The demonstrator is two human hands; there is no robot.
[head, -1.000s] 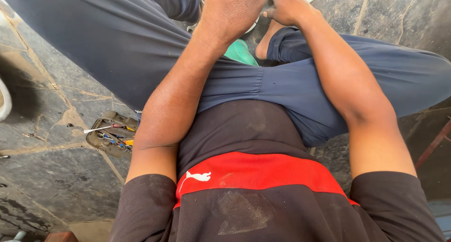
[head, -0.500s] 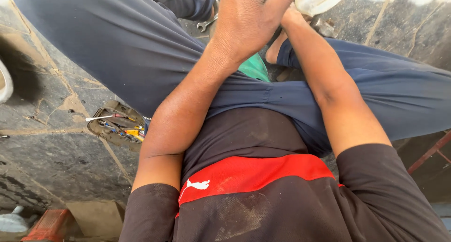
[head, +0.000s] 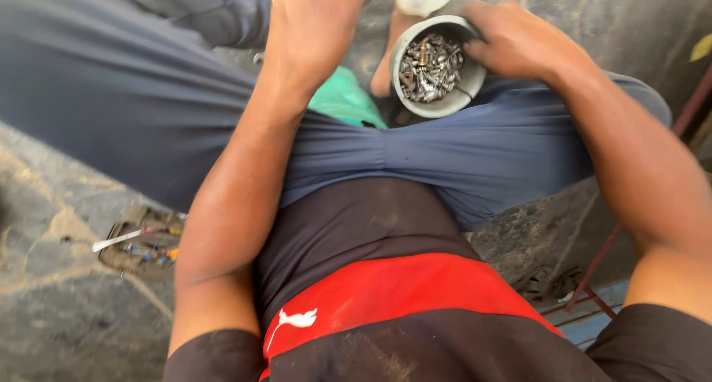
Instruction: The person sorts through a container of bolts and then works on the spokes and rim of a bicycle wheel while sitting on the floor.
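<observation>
My right hand [head: 512, 41] is resting on the far right rim of the grey cup [head: 437, 104], fingers curled together over its edge and gripping it. The cup is sitting on my lap, on the blue trousers [head: 445, 159], and it is filled with small metal screws and bolts [head: 429, 67]. My left hand [head: 315, 18] is reaching up left of the cup, its fingers running out of the top of the view, so I cannot tell whether they are open or closed on anything. Just left of the cup and a little nearer to me, a green cloth [head: 343, 100] is showing between my legs. Far left of the cup, down on the stone floor [head: 59, 315], a small tray of tools [head: 141, 242] is lying.
</observation>
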